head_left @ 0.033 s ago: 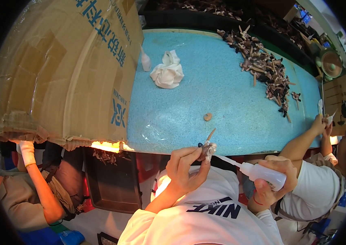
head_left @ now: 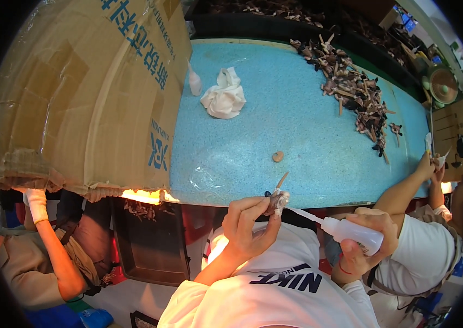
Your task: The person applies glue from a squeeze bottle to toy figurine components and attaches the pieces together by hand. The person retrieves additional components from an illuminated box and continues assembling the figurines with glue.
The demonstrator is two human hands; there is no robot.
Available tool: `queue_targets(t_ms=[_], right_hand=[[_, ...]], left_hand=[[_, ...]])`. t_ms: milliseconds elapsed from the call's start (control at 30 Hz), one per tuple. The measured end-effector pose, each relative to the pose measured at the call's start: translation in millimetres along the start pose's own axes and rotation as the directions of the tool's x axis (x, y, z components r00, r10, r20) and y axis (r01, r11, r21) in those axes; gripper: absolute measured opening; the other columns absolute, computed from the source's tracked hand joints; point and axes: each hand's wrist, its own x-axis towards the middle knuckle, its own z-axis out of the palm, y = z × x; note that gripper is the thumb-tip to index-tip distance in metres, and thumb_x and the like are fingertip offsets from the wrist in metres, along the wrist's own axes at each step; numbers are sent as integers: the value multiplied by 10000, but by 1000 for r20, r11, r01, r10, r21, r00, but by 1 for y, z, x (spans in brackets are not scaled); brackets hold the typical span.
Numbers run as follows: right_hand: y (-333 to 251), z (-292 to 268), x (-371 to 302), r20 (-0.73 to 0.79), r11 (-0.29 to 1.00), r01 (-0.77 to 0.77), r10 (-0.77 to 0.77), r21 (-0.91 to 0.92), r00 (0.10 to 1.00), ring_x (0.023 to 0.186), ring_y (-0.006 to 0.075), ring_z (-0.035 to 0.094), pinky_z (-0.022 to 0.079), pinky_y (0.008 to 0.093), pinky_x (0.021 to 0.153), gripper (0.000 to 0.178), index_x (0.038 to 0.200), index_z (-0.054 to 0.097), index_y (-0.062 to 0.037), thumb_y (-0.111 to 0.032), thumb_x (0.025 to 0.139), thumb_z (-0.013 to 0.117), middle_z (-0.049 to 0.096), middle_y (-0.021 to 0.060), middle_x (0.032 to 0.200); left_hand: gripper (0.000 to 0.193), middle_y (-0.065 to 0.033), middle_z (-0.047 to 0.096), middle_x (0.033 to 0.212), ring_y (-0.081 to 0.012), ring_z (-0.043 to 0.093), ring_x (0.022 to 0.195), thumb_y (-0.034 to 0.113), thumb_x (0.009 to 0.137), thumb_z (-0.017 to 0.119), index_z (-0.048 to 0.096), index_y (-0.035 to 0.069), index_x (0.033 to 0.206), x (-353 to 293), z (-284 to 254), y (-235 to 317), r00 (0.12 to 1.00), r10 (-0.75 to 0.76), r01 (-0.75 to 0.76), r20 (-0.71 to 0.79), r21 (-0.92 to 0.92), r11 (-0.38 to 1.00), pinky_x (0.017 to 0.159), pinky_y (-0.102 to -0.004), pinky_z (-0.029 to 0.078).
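My left hand point(head_left: 249, 229) pinches a small brown and pale figurine point(head_left: 279, 202) between thumb and fingers, just off the table's near edge. A thin tan stick point(head_left: 283, 179) points up from the figurine. In my right hand point(head_left: 387, 232) lies a translucent white squeeze bottle point(head_left: 351, 235), tilted with its long thin nozzle point(head_left: 303, 214) toward the figurine. The nozzle tip is close beside the figurine; whether they touch I cannot tell. A little tan piece point(head_left: 278, 157) rests on the blue table point(head_left: 253, 136) beyond my left hand.
A large cardboard box point(head_left: 78, 120) stands at the left. Near it are a crumpled white tissue point(head_left: 225, 98) and another small bottle point(head_left: 194, 83). Similar figurines are heaped point(head_left: 357, 95) at the far right. A black tray point(head_left: 152, 246) sits below the table. Co-workers flank me.
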Motion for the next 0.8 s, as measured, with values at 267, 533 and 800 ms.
queue_targets(t_ms=[267,533,800], right_hand=[[0,-4,3,63,1000,-17,17,-12,998,389,151,477,346,246,365,346,765,576,52,-224,640,744,558,93,539],[0,-13,-4,102,984,-172,167,41,981,617,189,520,411,267,553,450,792,560,89,-309,670,732,529,115,687],[1,-15,-6,86,990,-141,140,1,986,621,194,524,408,263,558,429,819,549,108,-267,687,712,546,144,716]], left_hand=[[356,-109,543,862,-140,542,689,-93,620,666,534,-10,940,-1,1,0,1000,-11,11,-8,-21,1000,539,-196,457],[339,-109,540,864,-145,534,692,-83,624,666,547,-7,933,2,-1,2,1000,-24,24,1,-43,999,549,-200,445],[353,-108,537,865,-151,537,700,-85,618,676,544,-5,935,2,-2,1,1000,-25,25,-3,-28,999,551,-204,443]])
